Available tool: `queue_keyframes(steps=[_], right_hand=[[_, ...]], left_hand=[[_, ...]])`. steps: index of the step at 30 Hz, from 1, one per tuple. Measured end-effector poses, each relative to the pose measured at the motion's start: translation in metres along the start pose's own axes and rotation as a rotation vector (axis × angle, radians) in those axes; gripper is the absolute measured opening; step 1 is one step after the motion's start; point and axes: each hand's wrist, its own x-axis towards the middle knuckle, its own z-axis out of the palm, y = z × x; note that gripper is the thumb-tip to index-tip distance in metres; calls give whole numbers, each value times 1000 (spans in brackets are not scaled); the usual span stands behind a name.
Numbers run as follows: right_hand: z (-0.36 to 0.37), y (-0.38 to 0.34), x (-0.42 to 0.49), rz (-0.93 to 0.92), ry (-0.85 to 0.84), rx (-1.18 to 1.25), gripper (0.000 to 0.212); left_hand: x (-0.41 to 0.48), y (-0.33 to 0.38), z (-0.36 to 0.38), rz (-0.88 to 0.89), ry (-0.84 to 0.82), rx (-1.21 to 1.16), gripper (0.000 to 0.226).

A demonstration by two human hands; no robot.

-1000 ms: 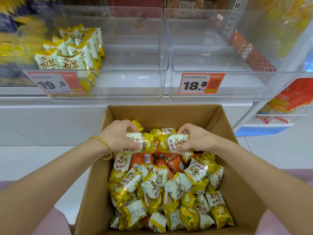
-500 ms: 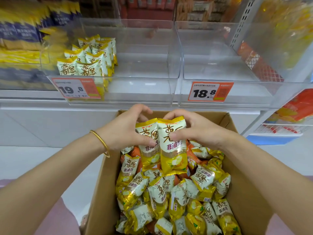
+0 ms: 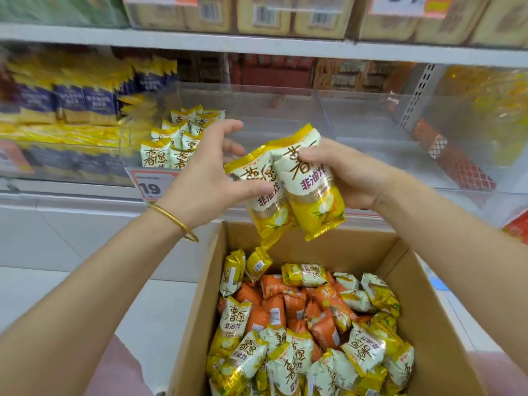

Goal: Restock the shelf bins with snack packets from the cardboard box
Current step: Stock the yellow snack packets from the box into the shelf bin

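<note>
I hold two yellow-and-white snack packets side by side in front of the clear shelf bin (image 3: 285,110), above the open cardboard box (image 3: 428,324). My left hand (image 3: 205,178) grips the left packet (image 3: 263,207), thumb across its front. My right hand (image 3: 343,175) grips the right packet (image 3: 311,195) from its top and right side. Several matching packets (image 3: 177,138) stand upright in rows at the left of the bin. The box holds several loose yellow packets (image 3: 285,364) and orange packets (image 3: 300,307).
A price tag reading 19 (image 3: 151,185) hangs on the bin front. Blue and yellow packs (image 3: 71,101) fill the bin to the left. A second clear bin (image 3: 400,132) sits to the right, with red mesh-patterned packs (image 3: 457,164) beyond. A higher shelf (image 3: 257,47) carries boxed goods.
Both hands lifted the two packets out of the box and up to the level of the shelf bin. The camera tilted upward, showing the higher shelf.
</note>
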Motion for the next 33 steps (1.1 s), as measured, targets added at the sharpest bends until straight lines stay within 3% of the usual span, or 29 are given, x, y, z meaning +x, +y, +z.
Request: queue_keyframes(steps=[2,7,14,22,24,26,28,30,33], right_hand=[[4,-16,17,-13,51,25,31],[8,-31,67,-77,222,225,43],[9,-19,96,-73,181,366,34],[4,-22,99,-99,248,301,39],[-2,-23,100,-103,305,293,42],[-10,-25,103,-89,401,244,29],[-21,-23,114,-58,521,150,21],[-32,-18,131,-47,635,13,16],[-40,-8,158,-13,710,-194,7]], left_hand=[[15,0,-8,4,118,-29,94],[59,-14,-21,-10,437,-125,52],[77,-36,-15,-50,519,-47,34],[75,-28,-11,19,490,-11,4],[73,-27,-14,32,458,30,7],[70,-36,-21,56,429,186,13],[65,-54,-27,100,384,494,21],[59,-72,-29,54,254,753,31],[51,-86,-27,-65,113,875,45]])
